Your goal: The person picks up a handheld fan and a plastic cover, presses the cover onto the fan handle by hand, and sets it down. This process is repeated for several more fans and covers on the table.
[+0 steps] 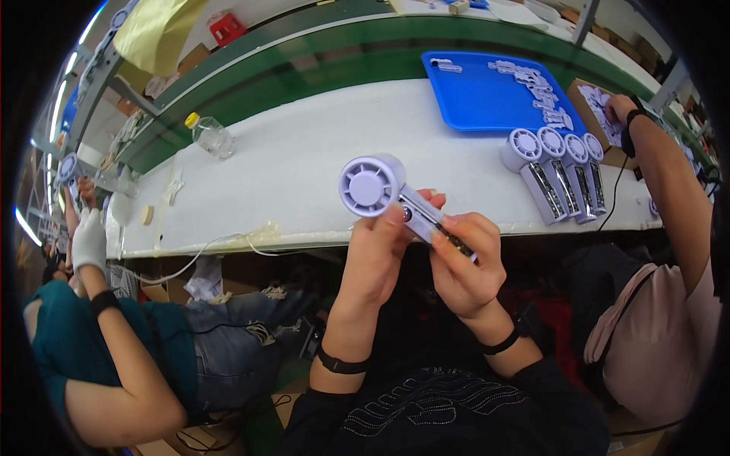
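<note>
Between my two hands is a pale lilac handheld fan, its round grille up and to the left, its handle slanting down to the right. Dark inner parts show along the uncovered handle. My left hand is closed round the handle just below the fan head, thumb on top near a small shiny round part. Lower down, my right hand grips the handle's end with thumb and fingers. To the right on the table lie several similar fans side by side, their handles also open with dark parts showing.
A blue tray with several small lilac pieces lies at the back right. Beside it, a co-worker's hand reaches into a cardboard box. A yellow-capped clear bottle stands back left. Another co-worker's gloved hand is at far left. A white cable hangs along the front edge.
</note>
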A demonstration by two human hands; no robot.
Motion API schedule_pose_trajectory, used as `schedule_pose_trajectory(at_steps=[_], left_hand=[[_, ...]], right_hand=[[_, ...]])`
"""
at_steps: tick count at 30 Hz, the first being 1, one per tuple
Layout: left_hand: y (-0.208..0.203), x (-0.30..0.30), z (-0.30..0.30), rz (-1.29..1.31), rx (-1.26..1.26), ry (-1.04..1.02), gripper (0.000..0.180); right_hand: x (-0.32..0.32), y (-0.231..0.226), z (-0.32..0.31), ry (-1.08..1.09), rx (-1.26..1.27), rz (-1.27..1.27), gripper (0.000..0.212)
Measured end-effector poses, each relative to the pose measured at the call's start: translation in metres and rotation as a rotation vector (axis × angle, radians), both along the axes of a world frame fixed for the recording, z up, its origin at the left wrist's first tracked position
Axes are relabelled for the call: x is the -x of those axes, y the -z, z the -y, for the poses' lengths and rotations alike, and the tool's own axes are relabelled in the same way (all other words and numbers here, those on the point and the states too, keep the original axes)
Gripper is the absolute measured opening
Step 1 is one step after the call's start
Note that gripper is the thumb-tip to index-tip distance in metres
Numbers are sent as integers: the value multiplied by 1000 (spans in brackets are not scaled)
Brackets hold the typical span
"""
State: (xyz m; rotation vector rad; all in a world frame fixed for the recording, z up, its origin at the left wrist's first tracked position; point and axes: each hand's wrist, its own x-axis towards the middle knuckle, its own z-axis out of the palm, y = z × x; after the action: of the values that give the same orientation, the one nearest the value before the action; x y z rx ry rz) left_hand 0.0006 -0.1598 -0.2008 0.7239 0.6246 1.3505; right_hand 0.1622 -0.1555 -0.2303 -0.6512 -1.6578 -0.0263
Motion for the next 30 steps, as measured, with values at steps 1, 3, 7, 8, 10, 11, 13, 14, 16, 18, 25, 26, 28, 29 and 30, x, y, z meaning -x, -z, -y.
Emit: schedule_pose_trajectory(at_steps=[1,3,7,8,10,11,13,14,16,18,25,26,28,29,30], left_hand=[[-1,1,-3,-1,-7,-13,66],[2,5,-4,11,22,-29,58],[1,6,1,-191,-115,-124,52],[-1,7,3,-299,-192,-167,51],[-9,11,7,-278,-187,-88,51],[-14,13,9,-257,-183,-14,51],[-18,16,10,-229,-182,65,52],[-19,19,9,-261,-176,97,58],[-22,23,10,-329,-161,154,72],[-27,24,12,-318,-165,128,63],[-33,17,23,-304,-209,-29,37],[-26,16,24,-316,-275,-66,34],[-19,14,25,-339,-407,-139,30],[-18,15,26,-341,-410,-135,30],[-19,17,25,-366,-332,-120,29]], right_hand=[[3,-3,-1,-4,17,-29,39],[16,-18,10,-213,230,-226,36],[12,-32,19,-650,849,-560,30],[5,-31,14,-702,1032,-500,29],[-4,-37,6,-746,1215,-438,28],[-9,-46,2,-765,1273,-289,26],[-16,-59,-3,-790,1377,17,24],[-17,-58,-3,-784,1377,19,24],[-15,-57,-2,-741,1240,104,22],[-12,-57,0,-719,1173,150,22],[-4,-50,6,-878,1104,-33,30],[-3,-46,6,-875,1103,-35,30],[-2,-37,4,-907,932,-9,29],[-2,-36,4,-920,844,4,29],[-1,-35,3,-911,840,-1,29]])
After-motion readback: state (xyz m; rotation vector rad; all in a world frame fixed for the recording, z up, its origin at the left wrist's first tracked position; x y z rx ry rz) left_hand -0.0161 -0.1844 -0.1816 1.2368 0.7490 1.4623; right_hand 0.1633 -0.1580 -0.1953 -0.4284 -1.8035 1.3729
